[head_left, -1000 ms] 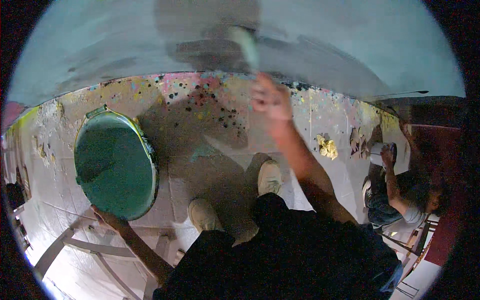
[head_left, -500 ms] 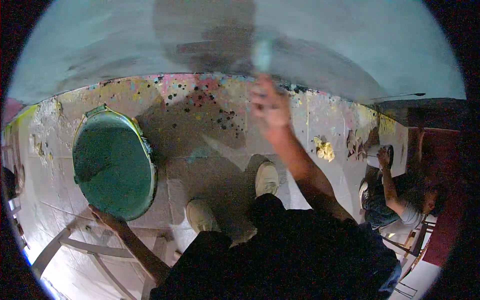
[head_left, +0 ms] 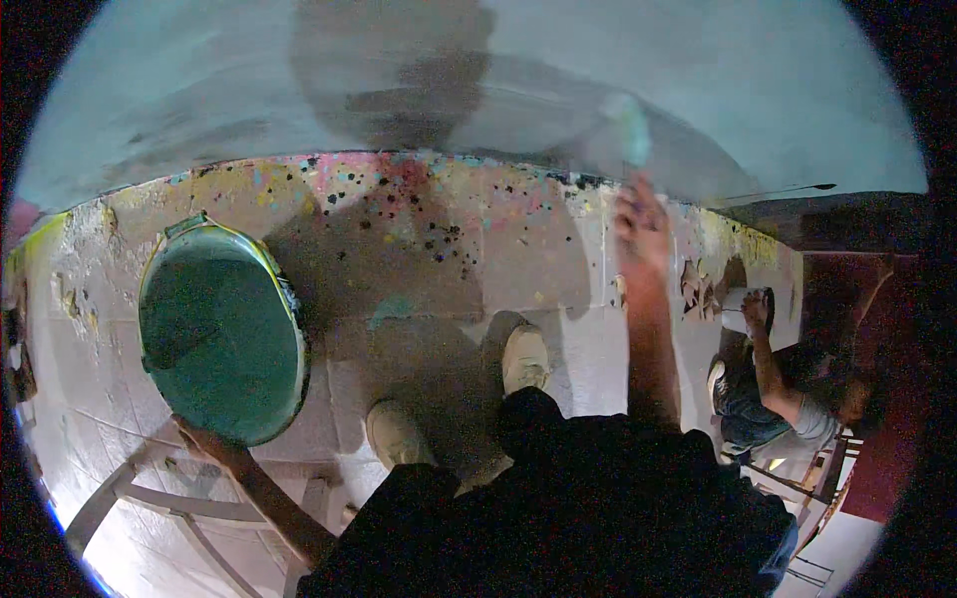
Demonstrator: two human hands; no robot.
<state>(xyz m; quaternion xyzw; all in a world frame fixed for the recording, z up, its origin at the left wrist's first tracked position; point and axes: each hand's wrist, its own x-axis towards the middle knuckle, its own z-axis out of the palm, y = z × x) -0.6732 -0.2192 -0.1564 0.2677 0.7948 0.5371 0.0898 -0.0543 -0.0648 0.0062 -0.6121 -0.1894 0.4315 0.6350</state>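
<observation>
Right hand (head_left: 640, 221) wrapped round handle of paint roller (head_left: 628, 128), pressing it to pale teal wall (head_left: 778, 90). I see left hand (head_left: 197, 436) clasping rim of bucket (head_left: 221, 334) of green paint, steadying it, I judge. Splattered floor (head_left: 419, 259) below. Seated person (head_left: 788, 399) at right. No labels readable.

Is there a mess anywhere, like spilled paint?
Yes. The pale floor along the bottom of the light blue wall is covered in dried yellow, pink and black paint splatters. The paint in the round green bucket looks contained, with nothing freshly spilled around it.
</observation>
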